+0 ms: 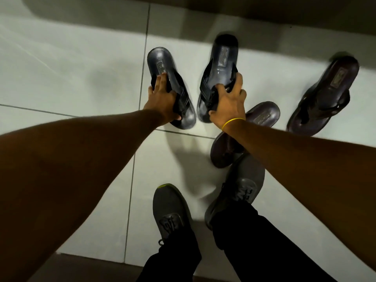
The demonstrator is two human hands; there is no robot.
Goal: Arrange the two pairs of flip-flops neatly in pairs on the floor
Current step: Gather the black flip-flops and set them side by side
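Left hand (162, 100) fingers clasp one black flip-flop (162, 64); right hand (230, 102) fingers clasp its mate (221, 58) just beside. Two brown flip-flops (262, 117) (325, 94) lie on the floor (81, 68), right of the right fingers.

Open tile to the left, shoes crowding the right

From 7 through 11 o'clock the pale tiled floor (71, 74) lies bare, wide room for a hand to pass; at 12 two black flip-flops, the left one (162, 64) and the right one (221, 58), leave a narrow tile gap between them; at 2 a brown flip-flop (329, 86) blocks the way; nearer, at 3, a second brown flip-flop (262, 116) lies under the right forearm, touching the right grey sneaker (242, 180); the left grey sneaker (171, 208) fills 6.
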